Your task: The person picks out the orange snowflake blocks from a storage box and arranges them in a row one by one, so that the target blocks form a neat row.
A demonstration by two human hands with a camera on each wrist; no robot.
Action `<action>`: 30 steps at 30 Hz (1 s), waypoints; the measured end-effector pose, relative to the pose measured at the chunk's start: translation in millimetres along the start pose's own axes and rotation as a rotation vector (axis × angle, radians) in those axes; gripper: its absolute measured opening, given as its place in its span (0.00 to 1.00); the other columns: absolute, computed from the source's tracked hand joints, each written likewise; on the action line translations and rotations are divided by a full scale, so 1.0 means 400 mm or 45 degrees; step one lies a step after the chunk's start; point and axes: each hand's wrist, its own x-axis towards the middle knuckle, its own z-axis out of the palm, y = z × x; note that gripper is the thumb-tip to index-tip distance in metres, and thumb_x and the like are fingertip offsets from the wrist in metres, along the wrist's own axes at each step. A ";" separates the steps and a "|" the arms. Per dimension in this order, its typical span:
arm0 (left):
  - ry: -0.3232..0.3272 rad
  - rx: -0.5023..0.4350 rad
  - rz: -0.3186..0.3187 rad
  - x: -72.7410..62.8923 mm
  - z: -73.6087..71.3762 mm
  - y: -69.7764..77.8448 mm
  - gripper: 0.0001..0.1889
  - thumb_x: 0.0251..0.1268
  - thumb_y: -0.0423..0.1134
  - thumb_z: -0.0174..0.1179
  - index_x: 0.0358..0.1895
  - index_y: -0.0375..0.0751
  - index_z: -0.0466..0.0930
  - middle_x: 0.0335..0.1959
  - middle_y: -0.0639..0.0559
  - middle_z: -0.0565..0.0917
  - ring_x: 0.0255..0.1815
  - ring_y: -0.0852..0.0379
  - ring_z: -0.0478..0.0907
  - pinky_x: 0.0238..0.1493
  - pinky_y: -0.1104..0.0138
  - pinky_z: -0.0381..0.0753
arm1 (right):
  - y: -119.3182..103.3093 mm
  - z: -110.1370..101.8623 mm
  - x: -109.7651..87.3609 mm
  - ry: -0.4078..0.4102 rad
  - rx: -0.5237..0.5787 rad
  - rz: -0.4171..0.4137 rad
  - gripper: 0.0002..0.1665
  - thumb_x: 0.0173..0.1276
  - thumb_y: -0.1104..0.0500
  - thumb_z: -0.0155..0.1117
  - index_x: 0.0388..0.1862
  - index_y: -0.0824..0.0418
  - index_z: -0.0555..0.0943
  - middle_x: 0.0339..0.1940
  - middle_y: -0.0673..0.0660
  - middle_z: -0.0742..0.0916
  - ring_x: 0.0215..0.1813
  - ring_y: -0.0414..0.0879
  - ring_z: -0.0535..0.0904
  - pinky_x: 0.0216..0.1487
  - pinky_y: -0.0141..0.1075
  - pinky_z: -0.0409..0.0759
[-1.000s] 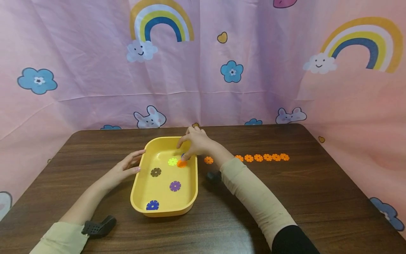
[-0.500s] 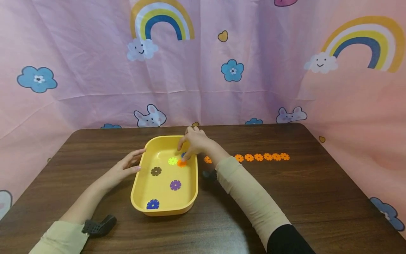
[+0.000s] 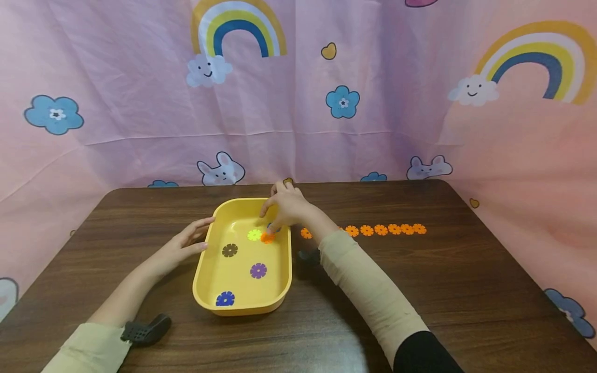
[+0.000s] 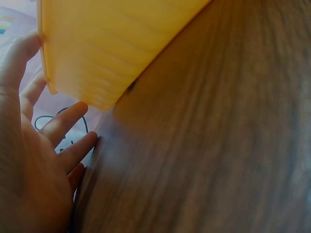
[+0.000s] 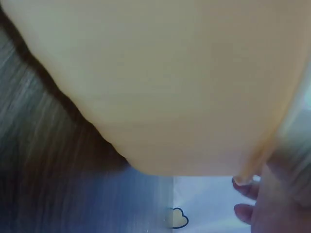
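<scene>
A yellow tray (image 3: pixel 242 309) stands on the table with loose plastic flower discs in it. My left hand (image 3: pixel 179 248) lies along its left side, fingers extended, the thumb and a fingertip at the rim; in the left wrist view the thumb touches the tray wall (image 4: pixel 112 43). Over the right rim my right hand (image 3: pixel 290 207) reaches in. Its thumb tip is at an orange disc (image 3: pixel 267 238) and a partly covered blue disc (image 3: pixel 271 227), while the index finger stays apart from the thumb. A lime disc (image 3: pixel 254 235) lies beside them. The right wrist view is mostly tray wall (image 5: pixel 170 97).
Brown (image 3: pixel 229 250), purple (image 3: pixel 258 270) and dark blue (image 3: pixel 225 299) discs lie nearer the tray's front. A row of orange discs (image 3: pixel 381 229) runs along the brown table (image 3: pixel 420 290) to the right, partly behind the right arm. A printed curtain (image 3: pixel 298 114) hangs behind.
My right forearm has shifted slightly left, and the thumb now covers the blue disc a little differently. The left hand and the tray have not moved.
</scene>
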 end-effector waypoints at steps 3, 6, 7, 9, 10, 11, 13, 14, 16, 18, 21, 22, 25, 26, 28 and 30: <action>0.001 0.000 -0.001 0.000 0.000 0.002 0.31 0.73 0.36 0.50 0.75 0.43 0.50 0.70 0.29 0.57 0.70 0.29 0.50 0.58 0.34 0.58 | 0.003 -0.003 -0.004 0.058 0.011 -0.022 0.24 0.42 0.39 0.80 0.41 0.39 0.87 0.48 0.50 0.67 0.54 0.49 0.58 0.52 0.40 0.58; 0.002 -0.008 0.001 0.000 0.001 0.002 0.31 0.73 0.36 0.50 0.75 0.42 0.50 0.70 0.29 0.57 0.69 0.29 0.51 0.58 0.34 0.59 | 0.001 -0.001 -0.007 0.075 0.008 -0.056 0.21 0.43 0.39 0.80 0.39 0.39 0.87 0.47 0.49 0.67 0.53 0.48 0.59 0.52 0.40 0.57; 0.002 -0.008 0.003 0.001 0.001 0.002 0.31 0.73 0.36 0.50 0.75 0.42 0.50 0.70 0.29 0.57 0.69 0.29 0.51 0.58 0.34 0.59 | -0.001 0.000 -0.008 0.074 0.000 -0.064 0.21 0.43 0.40 0.80 0.38 0.39 0.87 0.47 0.49 0.68 0.54 0.48 0.59 0.52 0.40 0.58; -0.001 -0.013 0.008 0.001 0.002 0.002 0.31 0.73 0.36 0.50 0.75 0.42 0.50 0.70 0.28 0.57 0.69 0.29 0.51 0.58 0.35 0.59 | -0.004 0.002 -0.011 0.072 -0.029 -0.083 0.20 0.42 0.39 0.80 0.37 0.38 0.87 0.47 0.49 0.69 0.54 0.47 0.60 0.53 0.40 0.58; -0.003 -0.011 0.013 0.002 0.003 0.001 0.31 0.73 0.35 0.50 0.75 0.42 0.50 0.70 0.28 0.56 0.69 0.28 0.51 0.58 0.34 0.59 | -0.006 0.003 -0.011 0.069 -0.041 -0.093 0.20 0.42 0.39 0.80 0.36 0.38 0.87 0.47 0.49 0.69 0.55 0.47 0.60 0.53 0.41 0.58; -0.002 -0.010 0.013 0.002 0.003 0.001 0.30 0.73 0.35 0.50 0.75 0.42 0.50 0.70 0.28 0.56 0.69 0.28 0.51 0.58 0.34 0.59 | -0.008 0.003 -0.012 0.064 -0.055 -0.104 0.20 0.42 0.39 0.80 0.36 0.38 0.87 0.48 0.48 0.70 0.55 0.47 0.60 0.53 0.41 0.58; 0.001 -0.007 0.015 0.003 0.004 0.000 0.30 0.73 0.35 0.50 0.74 0.42 0.51 0.70 0.28 0.57 0.69 0.28 0.51 0.58 0.34 0.59 | -0.011 0.003 -0.011 0.050 -0.092 -0.131 0.20 0.41 0.39 0.80 0.35 0.38 0.87 0.48 0.48 0.71 0.56 0.46 0.60 0.53 0.41 0.58; 0.001 -0.008 0.016 0.004 0.004 -0.001 0.30 0.73 0.35 0.50 0.74 0.42 0.51 0.70 0.28 0.57 0.69 0.28 0.51 0.58 0.34 0.58 | -0.013 0.003 -0.011 0.040 -0.113 -0.147 0.19 0.41 0.39 0.80 0.35 0.38 0.87 0.48 0.47 0.71 0.55 0.46 0.61 0.53 0.41 0.58; 0.000 -0.001 0.014 0.004 0.003 -0.001 0.30 0.73 0.35 0.50 0.74 0.42 0.50 0.70 0.28 0.57 0.69 0.28 0.51 0.58 0.34 0.58 | -0.015 0.001 -0.008 0.012 -0.156 -0.174 0.18 0.41 0.40 0.80 0.33 0.38 0.87 0.48 0.47 0.72 0.53 0.45 0.61 0.52 0.39 0.58; 0.000 -0.004 0.013 0.005 0.002 0.000 0.30 0.73 0.35 0.50 0.74 0.42 0.51 0.70 0.28 0.57 0.69 0.28 0.51 0.59 0.34 0.58 | -0.018 0.000 -0.005 -0.016 -0.206 -0.203 0.17 0.41 0.40 0.80 0.32 0.38 0.88 0.45 0.46 0.73 0.51 0.44 0.62 0.50 0.37 0.58; -0.002 -0.003 0.011 0.005 0.001 0.002 0.31 0.73 0.35 0.50 0.74 0.41 0.50 0.70 0.28 0.57 0.70 0.28 0.50 0.59 0.35 0.58 | -0.026 -0.002 0.000 -0.054 -0.290 -0.229 0.16 0.41 0.41 0.81 0.32 0.37 0.88 0.42 0.46 0.73 0.47 0.43 0.62 0.47 0.35 0.59; -0.003 -0.005 0.011 0.006 0.002 0.003 0.31 0.73 0.35 0.50 0.74 0.41 0.50 0.70 0.29 0.57 0.70 0.28 0.50 0.59 0.35 0.58 | -0.029 -0.002 0.001 -0.065 -0.324 -0.235 0.16 0.41 0.41 0.81 0.32 0.37 0.88 0.41 0.45 0.73 0.47 0.43 0.62 0.46 0.35 0.59; -0.003 -0.009 0.016 0.006 0.002 0.007 0.31 0.73 0.35 0.50 0.74 0.41 0.50 0.70 0.28 0.57 0.70 0.28 0.50 0.59 0.35 0.58 | -0.042 0.000 0.008 -0.105 -0.460 -0.264 0.16 0.42 0.42 0.81 0.32 0.37 0.88 0.40 0.45 0.74 0.46 0.43 0.63 0.45 0.35 0.59; -0.003 -0.011 0.017 0.006 0.003 0.009 0.31 0.73 0.34 0.50 0.74 0.41 0.50 0.70 0.28 0.57 0.70 0.28 0.50 0.59 0.35 0.58 | -0.047 0.000 0.010 -0.119 -0.512 -0.274 0.15 0.42 0.43 0.81 0.32 0.37 0.88 0.40 0.45 0.74 0.46 0.43 0.63 0.45 0.35 0.59; -0.004 -0.011 0.019 0.005 0.003 0.012 0.31 0.72 0.34 0.50 0.74 0.41 0.50 0.70 0.28 0.56 0.70 0.28 0.50 0.59 0.34 0.57 | -0.057 0.003 0.014 -0.147 -0.598 -0.296 0.15 0.43 0.44 0.81 0.33 0.38 0.88 0.41 0.45 0.75 0.47 0.44 0.64 0.45 0.34 0.60; -0.004 -0.015 0.021 0.005 0.004 0.015 0.31 0.72 0.34 0.50 0.74 0.41 0.50 0.70 0.28 0.57 0.69 0.28 0.50 0.59 0.34 0.57 | -0.066 0.005 0.016 -0.166 -0.662 -0.308 0.15 0.44 0.46 0.81 0.33 0.38 0.87 0.42 0.46 0.76 0.48 0.44 0.65 0.46 0.34 0.61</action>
